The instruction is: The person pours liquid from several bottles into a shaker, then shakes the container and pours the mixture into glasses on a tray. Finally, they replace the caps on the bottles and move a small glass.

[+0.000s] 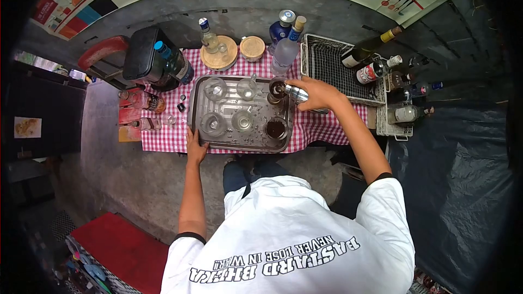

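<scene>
Seemingly pouring, the right hand [318, 93] grips a tilted silver metal shaker [297, 93] over the dark-filled glass [277, 88] at the rectangular steel tray's [199, 110] far right corner, while the left hand [195, 147] presses flat on the tray's near-left rim, so overtilting could spill liquid onto the tray.

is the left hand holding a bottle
No, the left hand rests on the edge of the metal tray; no bottle is in it.

I am seeing bottles lying in a wire basket [327, 65], a wooden board [219, 54] sitting on the checked cloth [321, 125], and a red stool [103, 50] standing beside the table.
</scene>
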The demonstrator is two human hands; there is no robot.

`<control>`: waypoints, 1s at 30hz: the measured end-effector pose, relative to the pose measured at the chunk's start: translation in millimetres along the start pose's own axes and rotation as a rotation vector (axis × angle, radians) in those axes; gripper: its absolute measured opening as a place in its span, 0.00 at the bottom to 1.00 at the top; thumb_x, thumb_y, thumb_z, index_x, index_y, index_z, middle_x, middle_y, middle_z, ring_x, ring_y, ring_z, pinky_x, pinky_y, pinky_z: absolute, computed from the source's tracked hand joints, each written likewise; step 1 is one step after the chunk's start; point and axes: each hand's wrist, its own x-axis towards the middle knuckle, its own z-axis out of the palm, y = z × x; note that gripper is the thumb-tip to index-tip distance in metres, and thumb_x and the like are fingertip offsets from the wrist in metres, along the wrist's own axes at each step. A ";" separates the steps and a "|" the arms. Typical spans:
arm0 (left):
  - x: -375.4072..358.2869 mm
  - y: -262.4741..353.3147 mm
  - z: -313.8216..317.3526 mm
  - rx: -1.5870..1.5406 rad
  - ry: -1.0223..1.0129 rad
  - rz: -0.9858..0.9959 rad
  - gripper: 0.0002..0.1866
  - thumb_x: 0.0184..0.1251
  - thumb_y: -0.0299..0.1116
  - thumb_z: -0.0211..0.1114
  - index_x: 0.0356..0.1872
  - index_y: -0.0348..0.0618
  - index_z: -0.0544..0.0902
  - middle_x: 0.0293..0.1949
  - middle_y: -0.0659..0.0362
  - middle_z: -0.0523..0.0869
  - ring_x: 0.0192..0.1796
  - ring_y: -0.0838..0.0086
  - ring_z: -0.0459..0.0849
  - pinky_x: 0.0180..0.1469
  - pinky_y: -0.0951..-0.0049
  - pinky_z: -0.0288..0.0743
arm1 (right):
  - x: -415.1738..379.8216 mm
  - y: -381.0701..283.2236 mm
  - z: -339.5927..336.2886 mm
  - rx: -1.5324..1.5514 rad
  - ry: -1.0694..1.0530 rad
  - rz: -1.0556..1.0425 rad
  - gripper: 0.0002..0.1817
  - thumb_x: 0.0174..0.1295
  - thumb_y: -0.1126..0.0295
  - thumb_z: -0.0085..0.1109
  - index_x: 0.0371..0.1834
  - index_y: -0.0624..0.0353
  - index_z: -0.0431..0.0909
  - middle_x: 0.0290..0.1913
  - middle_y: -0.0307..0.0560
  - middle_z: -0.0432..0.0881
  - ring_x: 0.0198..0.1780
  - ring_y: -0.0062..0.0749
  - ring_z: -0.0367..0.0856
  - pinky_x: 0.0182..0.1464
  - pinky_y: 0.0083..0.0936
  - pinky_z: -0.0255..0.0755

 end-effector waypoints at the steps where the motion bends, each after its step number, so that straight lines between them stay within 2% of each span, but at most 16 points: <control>1: -0.5 1.2 -0.6 -0.002 -0.001 -0.006 0.45 0.55 0.29 0.73 0.76 0.42 0.62 0.82 0.48 0.41 0.81 0.46 0.45 0.80 0.57 0.48 | 0.2 0.3 -0.6 -0.002 0.000 0.000 0.48 0.43 0.60 0.68 0.75 0.39 0.64 0.51 0.55 0.77 0.53 0.53 0.80 0.56 0.41 0.76; 5: -1.3 1.9 0.6 -0.030 0.018 0.002 0.44 0.55 0.29 0.73 0.75 0.42 0.63 0.82 0.48 0.41 0.81 0.46 0.46 0.79 0.57 0.49 | 0.5 -0.9 -2.6 -0.011 -0.015 0.003 0.47 0.43 0.60 0.68 0.75 0.39 0.64 0.51 0.56 0.76 0.53 0.53 0.80 0.56 0.41 0.76; 7: -0.2 -3.0 3.9 0.014 0.064 0.047 0.43 0.54 0.33 0.73 0.74 0.40 0.66 0.81 0.49 0.44 0.79 0.44 0.51 0.77 0.52 0.53 | 0.7 -1.0 -3.7 -0.014 -0.017 0.003 0.47 0.43 0.60 0.68 0.74 0.40 0.64 0.51 0.56 0.76 0.53 0.54 0.80 0.56 0.41 0.76; 13: 0.3 -4.6 5.5 0.022 0.053 0.032 0.44 0.54 0.34 0.74 0.74 0.41 0.65 0.81 0.49 0.44 0.79 0.43 0.51 0.77 0.51 0.53 | -2.7 -1.6 -0.5 0.015 0.021 0.008 0.46 0.45 0.60 0.68 0.74 0.41 0.63 0.54 0.56 0.76 0.54 0.54 0.80 0.56 0.42 0.76; 19: 2.1 -7.6 6.8 0.031 0.050 0.040 0.44 0.54 0.34 0.74 0.74 0.41 0.66 0.81 0.49 0.44 0.79 0.43 0.51 0.77 0.52 0.53 | -15.2 -14.5 6.9 0.148 0.184 0.014 0.45 0.47 0.63 0.71 0.74 0.42 0.62 0.62 0.54 0.73 0.58 0.53 0.79 0.58 0.41 0.76; 21: 2.1 -7.0 6.2 0.038 0.041 0.038 0.43 0.54 0.34 0.74 0.74 0.41 0.66 0.81 0.49 0.44 0.79 0.44 0.51 0.77 0.52 0.53 | -21.8 -22.3 10.4 0.219 0.302 0.006 0.46 0.48 0.64 0.71 0.74 0.42 0.62 0.64 0.51 0.73 0.59 0.53 0.78 0.60 0.40 0.75; 26: 0.2 -7.8 3.1 0.079 0.039 0.075 0.43 0.56 0.37 0.73 0.74 0.41 0.65 0.81 0.50 0.43 0.79 0.44 0.52 0.76 0.52 0.56 | -48.7 -48.1 17.8 0.257 0.359 0.042 0.45 0.48 0.64 0.71 0.74 0.43 0.62 0.62 0.53 0.73 0.61 0.53 0.77 0.61 0.40 0.75; 30: -3.1 0.0 -9.6 0.170 -0.005 0.103 0.43 0.56 0.41 0.72 0.73 0.41 0.66 0.81 0.50 0.45 0.77 0.44 0.55 0.73 0.51 0.61 | -71.7 -61.7 32.6 0.300 0.314 0.008 0.45 0.46 0.65 0.72 0.73 0.43 0.64 0.58 0.53 0.75 0.59 0.52 0.77 0.62 0.41 0.73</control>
